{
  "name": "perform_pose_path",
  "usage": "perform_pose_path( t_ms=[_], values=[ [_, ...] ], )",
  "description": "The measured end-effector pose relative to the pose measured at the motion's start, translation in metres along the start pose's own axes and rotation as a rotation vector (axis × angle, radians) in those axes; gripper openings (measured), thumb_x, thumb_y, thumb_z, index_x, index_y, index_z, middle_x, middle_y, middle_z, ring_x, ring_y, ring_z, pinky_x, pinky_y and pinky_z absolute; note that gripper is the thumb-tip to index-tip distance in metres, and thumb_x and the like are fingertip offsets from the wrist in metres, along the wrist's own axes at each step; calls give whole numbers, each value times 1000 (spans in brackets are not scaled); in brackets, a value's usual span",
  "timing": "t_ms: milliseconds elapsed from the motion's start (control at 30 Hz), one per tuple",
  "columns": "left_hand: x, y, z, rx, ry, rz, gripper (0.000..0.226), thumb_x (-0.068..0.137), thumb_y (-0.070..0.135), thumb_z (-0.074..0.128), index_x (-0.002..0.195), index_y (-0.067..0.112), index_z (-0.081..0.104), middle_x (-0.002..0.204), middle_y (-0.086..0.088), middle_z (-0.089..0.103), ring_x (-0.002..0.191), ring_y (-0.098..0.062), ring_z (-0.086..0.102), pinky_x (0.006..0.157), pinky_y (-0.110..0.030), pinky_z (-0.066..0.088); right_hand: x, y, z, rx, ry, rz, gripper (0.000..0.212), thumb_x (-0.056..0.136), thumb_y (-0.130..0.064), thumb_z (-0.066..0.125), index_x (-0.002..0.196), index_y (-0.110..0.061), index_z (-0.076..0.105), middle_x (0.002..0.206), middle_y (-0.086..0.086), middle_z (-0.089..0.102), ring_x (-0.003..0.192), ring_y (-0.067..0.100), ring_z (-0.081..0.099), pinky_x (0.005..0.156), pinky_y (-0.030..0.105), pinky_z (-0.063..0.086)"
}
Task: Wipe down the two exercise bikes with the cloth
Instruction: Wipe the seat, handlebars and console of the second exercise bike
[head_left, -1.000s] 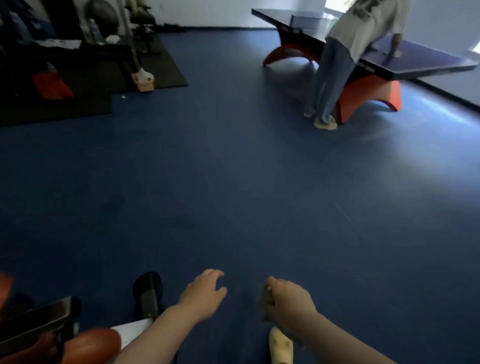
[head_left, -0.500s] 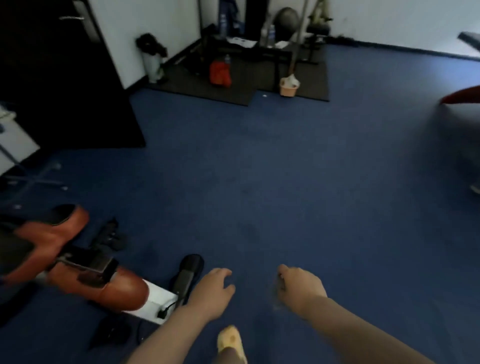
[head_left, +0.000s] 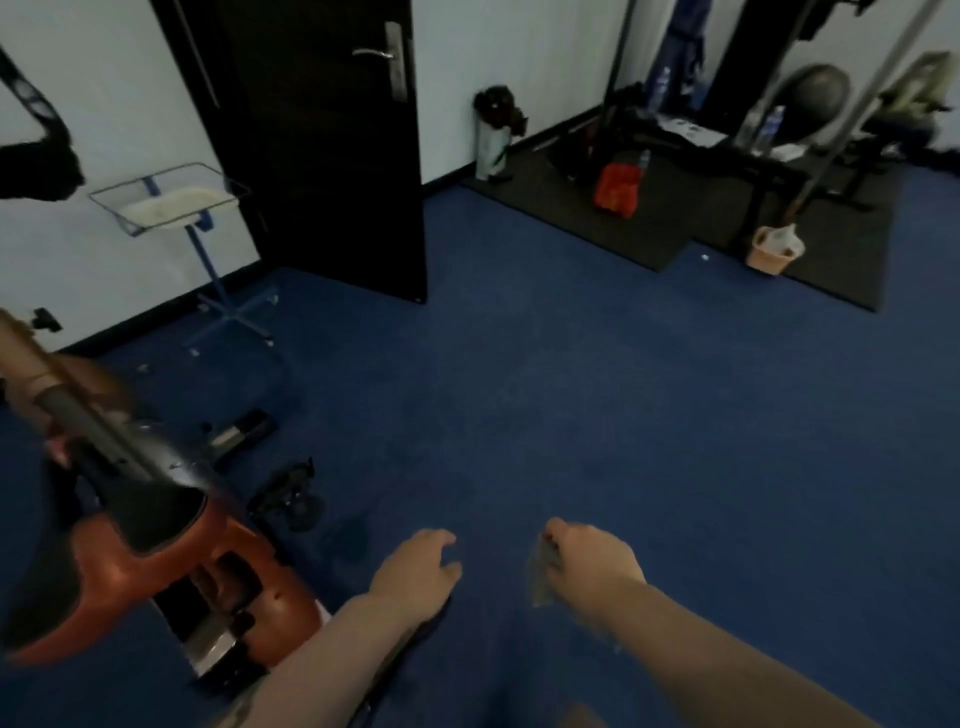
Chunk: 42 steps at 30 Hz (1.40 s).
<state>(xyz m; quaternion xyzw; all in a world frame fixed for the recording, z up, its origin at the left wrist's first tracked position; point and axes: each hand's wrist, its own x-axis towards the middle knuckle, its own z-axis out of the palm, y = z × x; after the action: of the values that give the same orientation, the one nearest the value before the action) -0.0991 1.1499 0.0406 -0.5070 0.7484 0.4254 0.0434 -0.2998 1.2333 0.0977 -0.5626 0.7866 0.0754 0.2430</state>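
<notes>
My right hand (head_left: 592, 558) is curled around a small blurry cloth (head_left: 542, 577), held out over the blue floor (head_left: 623, 415). My left hand (head_left: 415, 571) hangs loosely curled, holding nothing. One orange-and-black exercise bike (head_left: 156, 551) sits low at my left, just beside the left forearm.

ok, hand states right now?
Left hand: loosely curled, holding nothing.
Right hand: gripping the cloth.
</notes>
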Motion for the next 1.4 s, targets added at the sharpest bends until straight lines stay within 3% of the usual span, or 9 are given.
perform_pose_path(
  t_ms=[267,367,500,667,800,967,1133,1267,1400],
  values=[
    [106,27,-55,-188,227,-121,39,99,32,44,137,21,46,141,5,43,124,-11,44,100,-17,30,155,6,-86,-189,-17,-269,27,92,-23,47,119,-21,49,116,-1,60,101,21,60,76,31,47],
    [135,40,-75,-271,299,-194,42,98,34,43,138,21,45,142,5,43,125,-13,45,108,-28,36,212,3,-125,-248,-16,-392,24,91,-22,47,115,-23,51,113,-4,61,98,17,59,73,27,45],
    [162,51,-95,-370,392,-278,44,98,35,44,140,21,43,143,6,43,125,-11,45,109,-31,36,285,-17,-174,-350,-8,-522,21,91,-22,47,112,-22,52,110,-4,62,95,17,60,68,26,42],
    [179,22,-130,-407,496,-423,45,98,34,46,140,21,41,144,6,41,127,-11,43,104,-19,33,358,-85,-197,-372,-38,-674,21,90,-25,48,111,-23,51,109,-4,61,92,17,58,67,28,43],
    [207,-21,-177,-432,563,-541,46,96,35,48,139,21,42,143,4,42,127,-14,44,103,-24,36,405,-160,-194,-370,-68,-835,20,89,-25,49,110,-23,52,109,-4,62,93,17,60,74,33,51],
    [256,-62,-249,-507,623,-568,49,97,34,47,143,20,37,148,3,37,131,-14,41,107,-26,35,464,-244,-197,-405,-123,-954,22,89,-27,50,111,-24,52,111,-5,62,96,17,59,77,32,49],
    [272,-100,-322,-480,687,-627,49,97,34,47,143,19,38,149,3,37,131,-15,42,108,-30,35,520,-314,-216,-380,-136,-988,20,89,-25,50,109,-24,53,107,-6,62,91,15,58,71,28,47],
    [276,-117,-369,-486,743,-670,51,97,34,47,144,19,36,152,3,35,135,-16,39,110,-33,35,553,-360,-226,-408,-174,-1059,22,89,-27,50,111,-25,53,109,-5,63,95,17,59,74,30,47],
    [288,-136,-416,-464,861,-717,46,96,33,48,140,22,42,145,3,43,128,-15,45,107,-31,38,587,-420,-232,-440,-189,-1164,21,87,-28,51,108,-24,52,109,-4,63,95,18,59,71,31,44]
  ],
)
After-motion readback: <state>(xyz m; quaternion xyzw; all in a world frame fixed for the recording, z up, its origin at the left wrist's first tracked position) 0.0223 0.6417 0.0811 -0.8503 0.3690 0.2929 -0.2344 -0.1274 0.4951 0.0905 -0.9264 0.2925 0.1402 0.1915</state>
